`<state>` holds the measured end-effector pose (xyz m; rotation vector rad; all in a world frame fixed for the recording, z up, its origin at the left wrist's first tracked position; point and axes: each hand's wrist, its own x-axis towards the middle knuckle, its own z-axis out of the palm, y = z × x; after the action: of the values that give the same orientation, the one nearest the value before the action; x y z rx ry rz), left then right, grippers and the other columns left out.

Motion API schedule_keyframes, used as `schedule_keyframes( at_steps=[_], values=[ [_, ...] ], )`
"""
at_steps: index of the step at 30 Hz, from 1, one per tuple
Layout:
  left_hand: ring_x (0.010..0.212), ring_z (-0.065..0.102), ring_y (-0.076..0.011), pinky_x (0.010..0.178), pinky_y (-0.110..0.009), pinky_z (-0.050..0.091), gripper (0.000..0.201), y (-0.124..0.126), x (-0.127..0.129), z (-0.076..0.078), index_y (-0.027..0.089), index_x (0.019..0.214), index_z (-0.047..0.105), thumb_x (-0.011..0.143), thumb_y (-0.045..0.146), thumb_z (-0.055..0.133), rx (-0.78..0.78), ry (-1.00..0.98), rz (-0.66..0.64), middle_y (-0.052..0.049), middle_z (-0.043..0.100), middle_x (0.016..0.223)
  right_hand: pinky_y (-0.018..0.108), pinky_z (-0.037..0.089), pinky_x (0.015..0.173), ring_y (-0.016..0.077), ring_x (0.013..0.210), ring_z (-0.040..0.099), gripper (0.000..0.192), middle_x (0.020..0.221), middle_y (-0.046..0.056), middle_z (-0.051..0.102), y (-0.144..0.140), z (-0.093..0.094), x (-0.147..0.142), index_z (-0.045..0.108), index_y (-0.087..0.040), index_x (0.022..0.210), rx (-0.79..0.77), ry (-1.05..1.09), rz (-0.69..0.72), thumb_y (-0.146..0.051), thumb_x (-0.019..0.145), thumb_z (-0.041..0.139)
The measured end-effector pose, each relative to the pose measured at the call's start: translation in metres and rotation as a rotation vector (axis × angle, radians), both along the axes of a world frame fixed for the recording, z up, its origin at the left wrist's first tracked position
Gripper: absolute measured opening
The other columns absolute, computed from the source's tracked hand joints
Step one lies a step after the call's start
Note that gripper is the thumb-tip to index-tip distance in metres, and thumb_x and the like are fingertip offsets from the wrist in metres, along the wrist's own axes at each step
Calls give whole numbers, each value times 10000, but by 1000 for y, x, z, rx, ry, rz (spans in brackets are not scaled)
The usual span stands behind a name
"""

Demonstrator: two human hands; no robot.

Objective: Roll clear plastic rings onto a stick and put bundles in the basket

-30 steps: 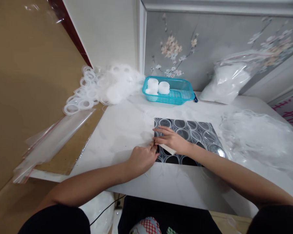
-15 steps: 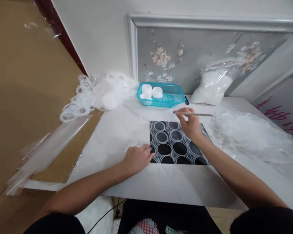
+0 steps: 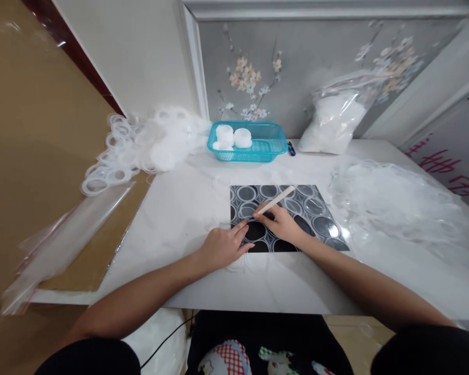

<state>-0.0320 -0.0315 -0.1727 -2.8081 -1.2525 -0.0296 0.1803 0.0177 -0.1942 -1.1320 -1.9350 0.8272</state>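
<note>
A dark sheet (image 3: 297, 245) patterned with pale rings and black circles lies flat on the white table. My left hand (image 3: 223, 247) rests on its left edge, fingers stretched out with nothing gripped. Over the sheet's left half, my right hand (image 3: 279, 224) pinches a thin pale flat stick (image 3: 277, 199) near its lower end. That end is close to my left fingertips, and the stick slants up to the right. Whether its tip touches the sheet I cannot tell. A few thin clear rings (image 3: 254, 262) lie by the sheet's front edge.
Behind the sheet stands a blue plastic basket (image 3: 247, 156) holding white round stacks (image 3: 242, 137). White rings are heaped at the left (image 3: 117, 156), and a clear, whitish pile (image 3: 394, 200) spreads at the right. A filled clear bag (image 3: 330, 125) leans on the wall near a dark blue object (image 3: 291, 149).
My right hand has come down and left from beyond the sheet's back edge, bringing the stick close to my left hand. The left hand's fingers have spread. The whole view has shifted slightly.
</note>
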Motion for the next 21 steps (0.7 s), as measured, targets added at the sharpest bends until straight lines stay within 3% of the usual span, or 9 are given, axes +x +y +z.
schedule_keyframes(
  at_steps=[4,7,10,13,15,18,19,21],
  values=[
    [846,718,-256,585,-326,537,530,0,-1,1,148,1348,559,989,508,409,-73,-25,27,-146,548,1388,359,535,761,230,870,658,160,893,64,708,-1,4,-1,645,-209,841,71,-48,-9,-300,925,544],
    [910,711,-264,638,-335,550,527,0,-1,2,164,1363,544,983,508,424,-138,-44,46,-136,533,1405,418,522,866,262,1005,634,176,927,73,721,-10,3,-2,652,-208,877,206,-174,24,-236,948,494],
    [960,702,-269,688,-353,564,544,1,0,6,168,1398,504,981,508,428,-196,-38,57,-108,515,1424,537,403,1031,315,1243,511,192,1037,80,733,-22,-1,-7,664,-214,926,416,-401,87,-147,929,484],
    [1006,691,-269,722,-359,568,551,3,0,12,178,1419,476,969,495,461,-261,-23,69,-99,504,1436,565,289,1112,303,1265,488,230,1036,58,738,-13,4,-6,664,-237,943,553,-558,111,-76,877,514],
    [1050,677,-261,746,-350,566,532,4,-1,16,193,1403,497,960,487,482,-297,-30,78,-89,498,1443,556,299,1101,286,1199,533,244,969,47,738,11,18,3,667,-253,932,573,-557,-55,-74,865,515],
    [1112,651,-236,801,-327,556,512,6,-6,18,214,1382,524,949,487,504,-326,-65,86,-59,497,1443,564,389,988,306,1085,581,235,908,100,718,51,42,31,676,-205,863,544,-382,-610,-135,910,456],
    [1128,643,-229,824,-320,550,513,6,-8,18,216,1379,527,945,489,512,-329,-77,78,-53,501,1439,576,392,976,321,1087,577,224,920,117,711,58,47,41,679,-187,878,522,-336,-691,-175,921,459],
    [1157,627,-220,863,-315,538,498,8,-10,17,214,1360,545,947,490,512,-310,-106,67,-42,525,1418,554,417,960,314,1046,595,227,906,107,710,54,49,54,682,-187,851,471,-320,-541,-207,919,466]
  ],
)
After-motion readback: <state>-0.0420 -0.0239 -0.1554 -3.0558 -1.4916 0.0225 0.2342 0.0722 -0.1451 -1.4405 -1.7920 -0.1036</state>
